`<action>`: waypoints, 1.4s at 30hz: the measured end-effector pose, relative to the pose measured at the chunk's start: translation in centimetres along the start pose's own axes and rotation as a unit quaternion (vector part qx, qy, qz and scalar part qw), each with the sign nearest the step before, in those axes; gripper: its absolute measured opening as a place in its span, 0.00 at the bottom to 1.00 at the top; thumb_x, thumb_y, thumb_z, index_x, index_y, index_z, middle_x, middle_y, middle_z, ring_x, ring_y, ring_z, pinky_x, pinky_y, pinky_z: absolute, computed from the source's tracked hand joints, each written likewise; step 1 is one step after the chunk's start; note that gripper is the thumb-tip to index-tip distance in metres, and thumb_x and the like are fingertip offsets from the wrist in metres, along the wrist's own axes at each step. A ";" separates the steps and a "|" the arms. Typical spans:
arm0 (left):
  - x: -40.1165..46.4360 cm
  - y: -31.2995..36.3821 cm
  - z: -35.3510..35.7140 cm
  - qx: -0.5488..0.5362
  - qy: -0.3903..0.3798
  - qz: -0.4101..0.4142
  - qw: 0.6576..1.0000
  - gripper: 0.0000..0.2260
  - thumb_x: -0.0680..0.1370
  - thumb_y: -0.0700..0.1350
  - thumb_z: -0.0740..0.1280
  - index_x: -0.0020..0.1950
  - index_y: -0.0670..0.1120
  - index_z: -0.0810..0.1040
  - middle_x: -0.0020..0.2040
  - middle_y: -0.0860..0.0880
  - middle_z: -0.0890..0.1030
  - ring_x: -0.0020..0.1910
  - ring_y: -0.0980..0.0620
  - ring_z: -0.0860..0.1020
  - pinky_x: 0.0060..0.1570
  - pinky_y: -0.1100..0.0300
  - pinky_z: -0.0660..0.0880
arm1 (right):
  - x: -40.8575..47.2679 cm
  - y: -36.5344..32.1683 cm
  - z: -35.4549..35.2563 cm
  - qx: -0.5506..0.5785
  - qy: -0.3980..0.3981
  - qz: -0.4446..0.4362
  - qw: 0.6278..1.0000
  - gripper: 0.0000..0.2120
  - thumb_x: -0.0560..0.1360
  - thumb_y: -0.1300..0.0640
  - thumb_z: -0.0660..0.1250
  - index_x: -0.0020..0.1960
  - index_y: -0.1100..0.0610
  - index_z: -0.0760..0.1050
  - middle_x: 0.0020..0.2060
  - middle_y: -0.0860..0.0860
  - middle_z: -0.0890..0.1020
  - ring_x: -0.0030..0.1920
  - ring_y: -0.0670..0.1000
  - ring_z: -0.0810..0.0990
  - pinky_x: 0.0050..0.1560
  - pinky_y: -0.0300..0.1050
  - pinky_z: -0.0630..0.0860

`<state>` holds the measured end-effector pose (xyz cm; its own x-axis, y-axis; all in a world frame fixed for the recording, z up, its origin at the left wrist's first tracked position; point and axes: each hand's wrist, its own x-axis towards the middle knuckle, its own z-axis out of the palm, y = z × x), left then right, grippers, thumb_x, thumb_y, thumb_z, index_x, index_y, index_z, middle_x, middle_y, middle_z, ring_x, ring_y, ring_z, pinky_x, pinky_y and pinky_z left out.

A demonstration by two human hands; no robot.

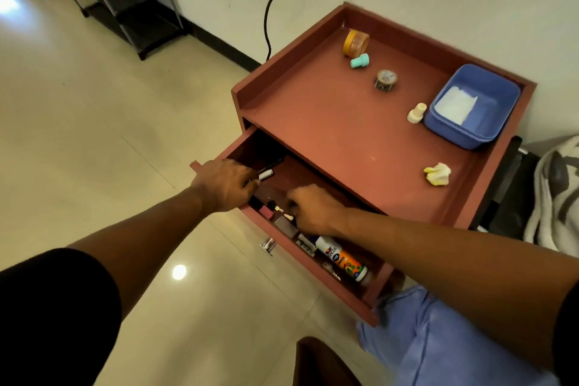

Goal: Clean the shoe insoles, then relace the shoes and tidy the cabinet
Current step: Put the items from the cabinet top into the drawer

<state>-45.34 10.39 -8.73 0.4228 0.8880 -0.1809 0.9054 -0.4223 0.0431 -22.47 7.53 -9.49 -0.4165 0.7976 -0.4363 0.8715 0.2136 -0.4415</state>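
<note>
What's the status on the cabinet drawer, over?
Both hands in the open drawer: left hand on a small dark tube, right hand among small items. Glue bottle lying in drawer. Nothing blocking.

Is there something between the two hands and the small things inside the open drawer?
Nothing visible blocks them. Both the left hand and the right hand are already inside the open drawer, among the small items; the cabinet top overhangs only the drawer's rear part.

Reddish-brown cabinet (pixel 344 141) sits right of centre against the wall, its top drawer (pixel 316 273) pulled open toward the lower middle, small bottles and bits lying jumbled along its floor.
</note>
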 end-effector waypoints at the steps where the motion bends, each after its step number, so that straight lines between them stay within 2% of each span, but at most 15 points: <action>1: 0.0 0.3 -0.5 -0.007 0.001 0.005 1.000 0.18 0.84 0.60 0.56 0.52 0.54 0.82 0.40 0.56 0.80 0.38 0.56 0.78 0.40 0.55 0.79 | -0.9 -0.3 -1.0 -0.008 0.004 -0.030 1.000 0.10 0.74 0.63 0.66 0.52 0.53 0.81 0.49 0.55 0.84 0.49 0.58 0.84 0.47 0.49 0.83; 5: 0.5 2.7 -2.8 -0.002 0.115 0.093 0.989 0.10 0.80 0.56 0.68 0.49 0.51 0.84 0.40 0.55 0.83 0.35 0.57 0.79 0.33 0.65 0.73 | -4.9 -0.1 -5.9 0.014 0.071 -0.142 0.987 0.09 0.75 0.60 0.67 0.51 0.54 0.84 0.48 0.49 0.86 0.48 0.50 0.83 0.50 0.46 0.80; 7: 1.3 4.3 -4.9 -0.030 0.153 0.106 0.982 0.08 0.79 0.53 0.68 0.47 0.51 0.84 0.38 0.56 0.83 0.33 0.57 0.79 0.31 0.67 0.68 | -6.1 1.0 -8.3 0.019 0.127 -0.166 0.978 0.08 0.75 0.59 0.67 0.51 0.54 0.84 0.47 0.48 0.86 0.46 0.49 0.83 0.49 0.42 0.77; 9: 2.9 6.4 -7.3 -0.067 0.177 0.108 0.976 0.08 0.79 0.52 0.67 0.48 0.51 0.85 0.39 0.55 0.84 0.34 0.55 0.81 0.32 0.64 0.71 | -6.7 2.8 -10.5 0.010 0.197 -0.169 0.966 0.09 0.74 0.58 0.66 0.50 0.54 0.84 0.45 0.49 0.86 0.44 0.49 0.82 0.46 0.40 0.73; 11: 5.5 8.4 -9.4 -0.097 0.189 0.104 0.972 0.08 0.80 0.51 0.68 0.51 0.50 0.84 0.42 0.54 0.85 0.38 0.55 0.81 0.36 0.59 0.78 | -6.7 4.9 -12.5 -0.004 0.253 -0.151 0.956 0.10 0.74 0.60 0.65 0.51 0.56 0.84 0.45 0.51 0.86 0.41 0.49 0.79 0.44 0.41 0.72; 15: 12.3 10.9 -11.4 -0.102 0.203 0.058 0.972 0.08 0.81 0.53 0.68 0.55 0.50 0.83 0.47 0.53 0.84 0.44 0.57 0.80 0.44 0.54 0.82 | -4.4 9.1 -16.2 -0.048 0.332 -0.069 0.939 0.10 0.78 0.61 0.64 0.56 0.58 0.82 0.50 0.55 0.84 0.48 0.55 0.81 0.49 0.48 0.77; 17: 15.5 11.3 -11.8 -0.101 0.216 0.027 0.971 0.09 0.81 0.53 0.69 0.57 0.50 0.83 0.50 0.52 0.84 0.46 0.55 0.81 0.47 0.53 0.83 | -2.9 10.6 -17.7 -0.062 0.352 -0.033 0.933 0.10 0.79 0.60 0.65 0.59 0.58 0.80 0.52 0.57 0.83 0.50 0.56 0.80 0.48 0.43 0.73; 19: 18.5 11.3 -11.8 -0.086 0.218 -0.002 0.972 0.12 0.80 0.53 0.70 0.60 0.49 0.82 0.54 0.50 0.84 0.51 0.52 0.81 0.52 0.51 0.82 | -1.5 12.0 -19.2 -0.071 0.355 -0.018 0.932 0.12 0.81 0.59 0.65 0.62 0.59 0.78 0.56 0.58 0.81 0.54 0.56 0.79 0.52 0.40 0.68; 21: 21.1 11.2 -11.6 -0.046 0.195 -0.019 0.979 0.17 0.79 0.54 0.71 0.63 0.46 0.81 0.59 0.45 0.82 0.56 0.45 0.80 0.56 0.48 0.80 | -0.4 13.0 -20.6 -0.084 0.352 -0.011 0.932 0.13 0.81 0.58 0.64 0.64 0.60 0.77 0.60 0.59 0.80 0.58 0.58 0.77 0.55 0.44 0.68; 24: 24.4 11.0 -11.1 -0.032 0.174 -0.050 0.983 0.17 0.80 0.53 0.70 0.61 0.42 0.79 0.59 0.40 0.80 0.56 0.40 0.79 0.54 0.46 0.79 | 1.2 13.7 -22.3 -0.121 0.346 0.000 0.930 0.05 0.79 0.55 0.64 0.50 0.57 0.76 0.53 0.59 0.81 0.53 0.60 0.78 0.45 0.50 0.65; 27: 26.5 11.1 -10.3 -0.072 0.197 -0.082 0.974 0.16 0.79 0.55 0.71 0.55 0.43 0.81 0.54 0.40 0.83 0.52 0.39 0.81 0.48 0.46 0.78 | 2.6 14.2 -23.1 -0.116 0.329 0.008 0.937 0.08 0.76 0.52 0.67 0.43 0.52 0.69 0.47 0.57 0.82 0.46 0.59 0.79 0.40 0.47 0.64; 30: 27.9 11.6 -9.7 -0.113 0.221 -0.102 0.963 0.18 0.77 0.59 0.72 0.52 0.43 0.82 0.51 0.42 0.84 0.49 0.41 0.82 0.45 0.49 0.78 | 3.7 14.7 -23.1 -0.108 0.314 0.009 0.943 0.08 0.74 0.53 0.69 0.42 0.52 0.70 0.43 0.55 0.80 0.42 0.58 0.78 0.39 0.46 0.66; 33: 28.9 12.1 -9.4 -0.147 0.239 -0.123 0.952 0.18 0.77 0.59 0.73 0.50 0.44 0.83 0.49 0.44 0.85 0.47 0.43 0.82 0.42 0.54 0.71 | 4.2 15.3 -22.8 -0.125 0.307 0.001 0.943 0.08 0.74 0.55 0.69 0.41 0.53 0.70 0.40 0.51 0.74 0.40 0.55 0.73 0.40 0.45 0.65; 37: 29.6 12.0 -8.9 -0.173 0.253 -0.127 0.943 0.14 0.78 0.57 0.73 0.50 0.46 0.84 0.49 0.46 0.85 0.43 0.50 0.77 0.42 0.55 0.70 | 5.0 16.0 -22.8 -0.126 0.313 -0.004 0.941 0.08 0.74 0.55 0.68 0.39 0.54 0.71 0.41 0.54 0.79 0.41 0.58 0.76 0.40 0.46 0.67; 42: 28.5 12.0 -8.9 -0.234 0.273 -0.124 0.925 0.09 0.76 0.53 0.76 0.53 0.51 0.86 0.49 0.52 0.86 0.46 0.54 0.80 0.46 0.58 0.74 | 4.9 15.9 -23.0 -0.094 0.315 0.004 0.945 0.08 0.73 0.54 0.70 0.38 0.54 0.73 0.40 0.54 0.80 0.40 0.57 0.79 0.39 0.47 0.73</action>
<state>-22.09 32.26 -4.59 0.0397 0.9605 0.2754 0.8400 -0.1814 0.5114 -4.73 27.83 -0.66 -0.2259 0.9641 0.1399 0.9290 0.2564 -0.2670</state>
